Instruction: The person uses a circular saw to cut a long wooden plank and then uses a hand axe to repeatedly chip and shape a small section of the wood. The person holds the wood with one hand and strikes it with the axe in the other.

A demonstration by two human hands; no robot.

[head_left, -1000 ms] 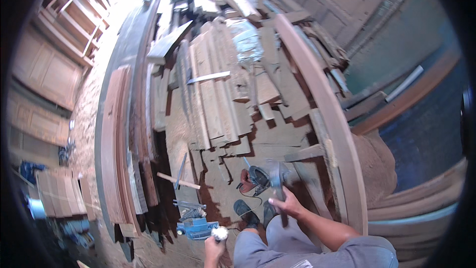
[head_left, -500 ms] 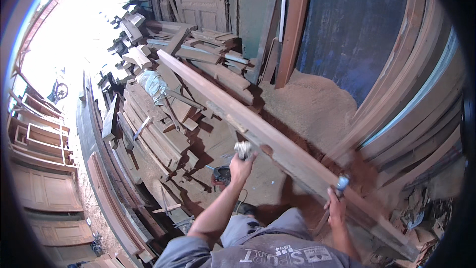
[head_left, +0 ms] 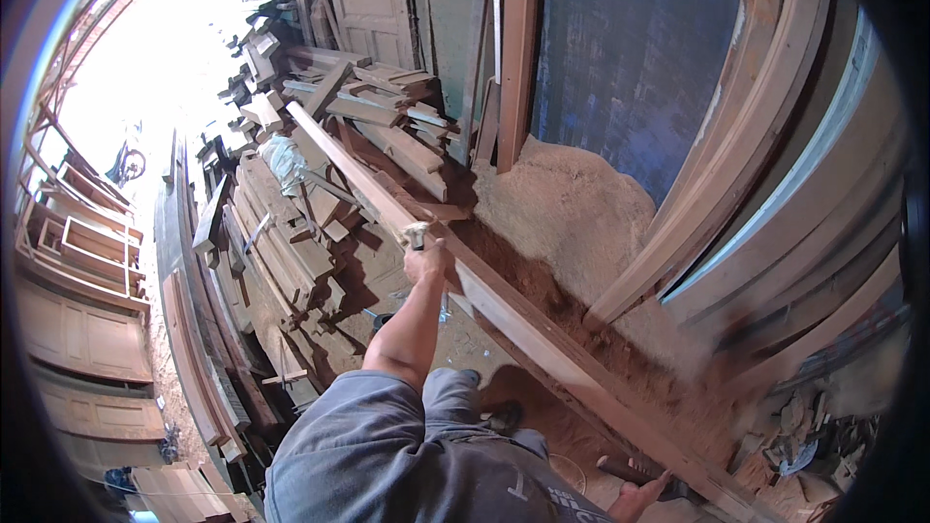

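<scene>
In the head view, I see a person in a grey shirt leaning over a long reddish wooden beam (head_left: pixel 533 324), which slants from far left to near right. The left hand (head_left: pixel 423 261) is closed around a short tool with a pale, tufted head (head_left: pixel 415 231), at the beam's left edge toward its far part; I cannot tell whether the tuft touches wood. The right hand (head_left: pixel 637 500) is low at the near right, just left of the beam's near end, by a dark tool (head_left: pixel 625 470); how far its fingers curl around that, I cannot tell. The left hand is the nearer to the beam, which stretches both ways past it. Stacked boards (head_left: pixel 276 218) lie left, a sawdust heap (head_left: pixel 572 199) right.
</scene>
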